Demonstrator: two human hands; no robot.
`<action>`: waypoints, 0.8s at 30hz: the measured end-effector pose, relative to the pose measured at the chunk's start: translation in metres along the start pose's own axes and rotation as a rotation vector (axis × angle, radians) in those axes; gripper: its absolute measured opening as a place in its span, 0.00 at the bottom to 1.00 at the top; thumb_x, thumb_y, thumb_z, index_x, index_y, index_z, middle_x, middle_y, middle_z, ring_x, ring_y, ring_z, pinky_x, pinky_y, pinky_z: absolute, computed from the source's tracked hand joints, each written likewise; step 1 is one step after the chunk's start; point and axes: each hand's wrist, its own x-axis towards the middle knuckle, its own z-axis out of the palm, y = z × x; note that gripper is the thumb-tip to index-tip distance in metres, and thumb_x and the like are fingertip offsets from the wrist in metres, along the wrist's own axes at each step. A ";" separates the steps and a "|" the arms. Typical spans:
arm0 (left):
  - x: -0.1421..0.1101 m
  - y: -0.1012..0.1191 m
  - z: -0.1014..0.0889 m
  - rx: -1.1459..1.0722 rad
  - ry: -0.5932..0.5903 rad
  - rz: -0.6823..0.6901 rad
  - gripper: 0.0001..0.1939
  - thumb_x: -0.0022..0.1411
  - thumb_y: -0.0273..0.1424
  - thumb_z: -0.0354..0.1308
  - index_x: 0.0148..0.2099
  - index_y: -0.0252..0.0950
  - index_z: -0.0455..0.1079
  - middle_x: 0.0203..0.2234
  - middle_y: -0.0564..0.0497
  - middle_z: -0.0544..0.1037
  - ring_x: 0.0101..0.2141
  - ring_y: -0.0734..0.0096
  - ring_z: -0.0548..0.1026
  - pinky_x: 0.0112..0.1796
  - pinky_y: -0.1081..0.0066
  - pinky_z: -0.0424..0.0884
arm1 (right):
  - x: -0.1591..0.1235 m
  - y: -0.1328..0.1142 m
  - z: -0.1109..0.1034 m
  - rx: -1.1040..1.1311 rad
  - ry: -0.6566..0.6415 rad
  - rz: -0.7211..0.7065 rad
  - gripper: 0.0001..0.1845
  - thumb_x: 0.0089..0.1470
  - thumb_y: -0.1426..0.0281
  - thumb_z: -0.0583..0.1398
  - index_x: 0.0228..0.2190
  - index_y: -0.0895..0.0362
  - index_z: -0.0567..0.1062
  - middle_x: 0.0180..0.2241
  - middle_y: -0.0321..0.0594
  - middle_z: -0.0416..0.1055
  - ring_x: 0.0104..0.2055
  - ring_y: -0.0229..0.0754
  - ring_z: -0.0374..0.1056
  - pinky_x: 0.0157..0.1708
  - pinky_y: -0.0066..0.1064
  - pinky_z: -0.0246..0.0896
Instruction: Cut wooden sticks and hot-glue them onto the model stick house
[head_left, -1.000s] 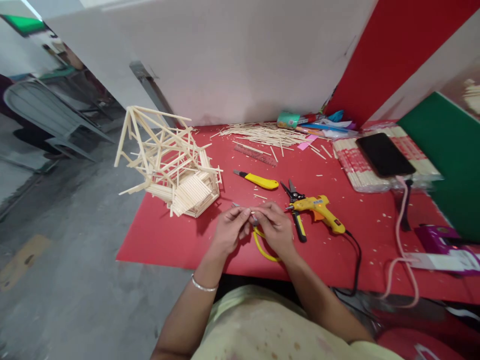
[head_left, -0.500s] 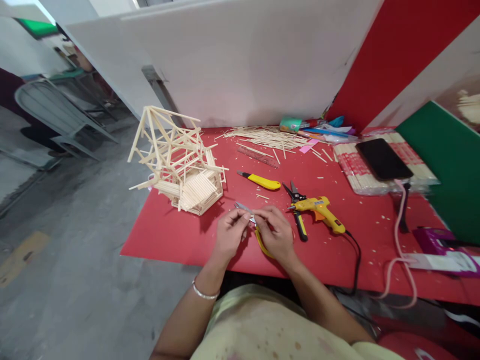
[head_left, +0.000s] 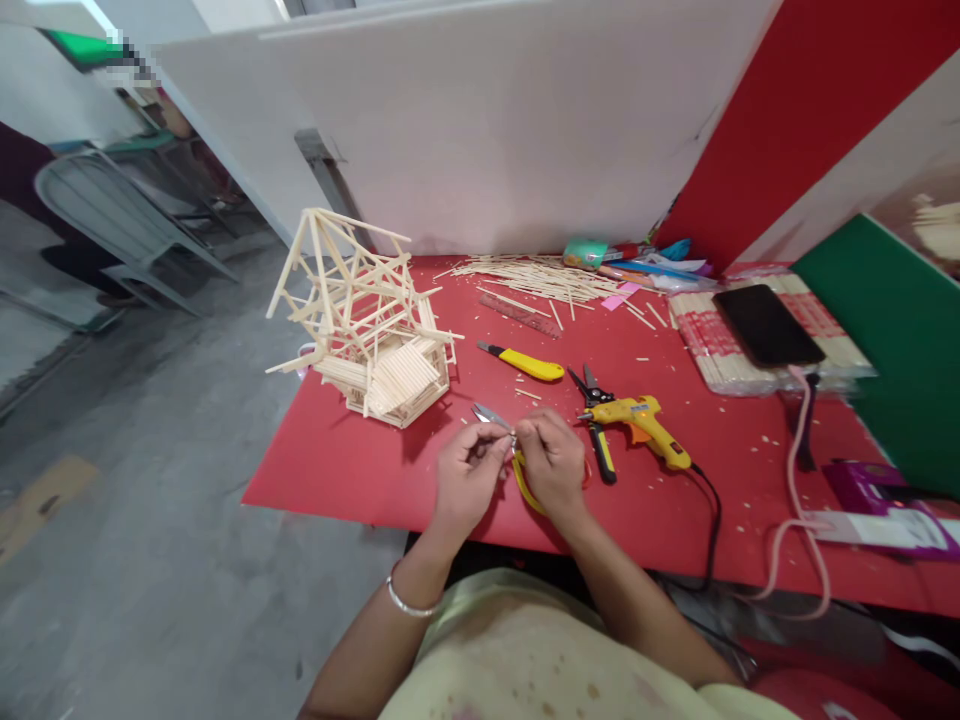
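My left hand [head_left: 469, 472] and my right hand [head_left: 551, 462] meet fingertip to fingertip over the red tabletop [head_left: 337, 490]. Both are closed in a pinch around something tiny, mostly hidden by the fingers; its kind does not show. Under and between them lie scissors [head_left: 487, 414] with yellow handles, the blades pointing away to the left. To the left stands a house-like model [head_left: 401, 375] built from thin wooden sticks. A yellow utility knife [head_left: 529, 363] rests beyond my hands. Right of my right hand, a yellow glue gun [head_left: 641, 420] lies across black-and-yellow wire cutters [head_left: 602, 445].
Loose wooden sticks [head_left: 525, 275] are piled at the back by a clear ruler [head_left: 517, 312]. A phone [head_left: 769, 325] sits on packed stick bundles [head_left: 701, 340] at right, its pink cable [head_left: 799, 450] trailing forward. Stick scraps dot the table. A chair [head_left: 120, 210] stands at far left.
The fingertips have shifted slightly, with my right fingers curling in more tightly against the left ones. The view has moved a little; the tools and stick model stay in place.
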 end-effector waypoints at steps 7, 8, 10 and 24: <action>0.000 0.003 -0.009 0.310 0.047 0.350 0.06 0.64 0.31 0.61 0.38 0.40 0.80 0.32 0.48 0.78 0.35 0.67 0.76 0.39 0.69 0.72 | -0.001 -0.004 0.001 -0.029 -0.060 0.019 0.20 0.66 0.65 0.55 0.21 0.55 0.66 0.23 0.32 0.59 0.27 0.35 0.57 0.29 0.30 0.51; 0.000 0.003 -0.011 0.311 0.048 0.354 0.06 0.64 0.32 0.61 0.39 0.40 0.80 0.32 0.48 0.79 0.34 0.67 0.76 0.39 0.68 0.72 | -0.001 -0.004 0.002 -0.043 -0.073 0.007 0.20 0.66 0.65 0.55 0.22 0.55 0.66 0.23 0.32 0.59 0.27 0.35 0.57 0.30 0.30 0.51; 0.000 0.004 -0.013 0.289 0.039 0.324 0.07 0.64 0.32 0.60 0.40 0.39 0.80 0.33 0.47 0.78 0.34 0.67 0.75 0.37 0.69 0.72 | -0.001 -0.004 0.003 -0.062 -0.099 -0.011 0.19 0.66 0.65 0.55 0.22 0.55 0.67 0.24 0.33 0.60 0.28 0.35 0.58 0.30 0.30 0.52; 0.006 -0.001 -0.027 0.100 0.041 0.120 0.11 0.64 0.38 0.60 0.35 0.37 0.77 0.19 0.55 0.70 0.19 0.76 0.67 0.24 0.75 0.64 | 0.008 -0.005 0.004 0.017 -0.187 -0.102 0.06 0.62 0.68 0.59 0.34 0.51 0.78 0.34 0.37 0.77 0.37 0.40 0.72 0.39 0.33 0.66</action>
